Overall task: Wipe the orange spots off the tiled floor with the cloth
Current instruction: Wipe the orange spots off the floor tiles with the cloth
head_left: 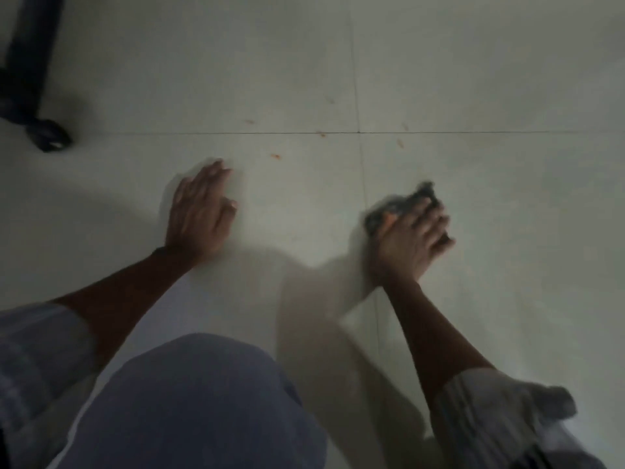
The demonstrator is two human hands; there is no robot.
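Note:
The pale tiled floor [473,79] carries several small orange spots, among them one [276,156] just beyond my left hand, one [250,121] farther out and one [321,133] on the grout line. My right hand [411,242] presses a dark crumpled cloth [402,206] onto the floor to the right of the vertical grout line; its fingers lie over the cloth and the view is blurred. My left hand [199,211] rests flat on the tile with straight fingers, holding nothing.
A black furniture leg with a castor [47,135] stands at the far left. My bent knee in blue trousers [189,401] fills the bottom centre. Grout lines cross near the middle [358,132].

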